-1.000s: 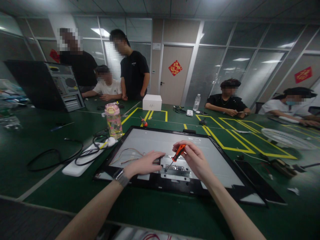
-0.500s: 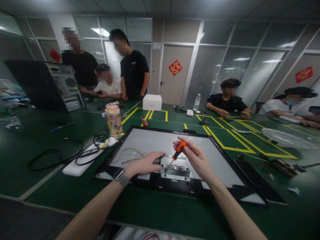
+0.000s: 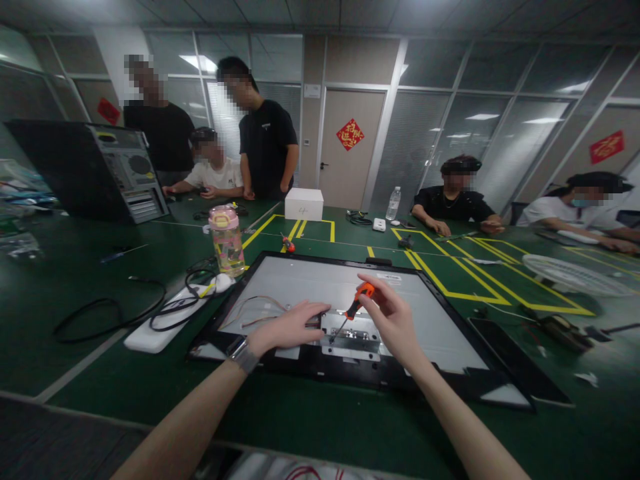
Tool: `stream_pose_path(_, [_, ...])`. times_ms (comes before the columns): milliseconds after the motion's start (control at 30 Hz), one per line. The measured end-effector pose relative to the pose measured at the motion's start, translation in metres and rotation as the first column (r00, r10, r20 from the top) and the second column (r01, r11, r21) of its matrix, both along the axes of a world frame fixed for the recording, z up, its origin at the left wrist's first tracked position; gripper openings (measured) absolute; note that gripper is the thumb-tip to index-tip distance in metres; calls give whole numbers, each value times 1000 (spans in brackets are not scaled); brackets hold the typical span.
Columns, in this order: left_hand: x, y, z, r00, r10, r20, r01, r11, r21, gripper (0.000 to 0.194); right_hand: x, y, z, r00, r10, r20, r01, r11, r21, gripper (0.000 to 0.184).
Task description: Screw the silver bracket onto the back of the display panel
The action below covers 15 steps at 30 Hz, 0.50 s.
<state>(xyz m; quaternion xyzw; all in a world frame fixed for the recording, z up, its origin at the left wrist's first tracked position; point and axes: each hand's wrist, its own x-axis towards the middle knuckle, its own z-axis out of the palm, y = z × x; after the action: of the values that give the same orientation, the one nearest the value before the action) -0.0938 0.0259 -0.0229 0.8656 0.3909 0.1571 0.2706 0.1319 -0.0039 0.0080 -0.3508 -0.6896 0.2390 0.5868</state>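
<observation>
A flat display panel (image 3: 300, 280) with a grey back and black frame lies on the green table in front of me. A metal bracket (image 3: 367, 323) sits at its near middle. My right hand (image 3: 393, 317) grips an orange-and-black screwdriver (image 3: 356, 305) by the handle. The tool is tilted, its tip down at the left part of the bracket, near a screw hole. My left hand (image 3: 295, 325) lies flat with fingers stretched, resting on the panel beside the bracket's left edge. Thin wires (image 3: 253, 303) run across the panel left of that hand.
A white power strip (image 3: 160, 327) with black cables and a pink-lidded bottle (image 3: 227, 240) stand left of the panel. A black computer case (image 3: 75, 170) is farther left. At right lies a dark slab (image 3: 517, 360). A white box (image 3: 304, 205) stands behind; several people are across the table.
The right hand's fingers have shifted around the screwdriver handle, while its tip stays at the same spot on the bracket. My left hand has not moved.
</observation>
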Motion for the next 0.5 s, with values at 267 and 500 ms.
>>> stream_pose_path(267, [3, -3, 6, 1000, 5, -11, -5, 1000, 17, 60, -2, -1, -3, 989, 145, 35, -144, 989, -21, 40])
stream_pose_path(500, [2, -1, 2, 1000, 11, -17, -10, 999, 31, 59, 4, 3, -5, 971, -241, -11, 239, 956, 172, 34])
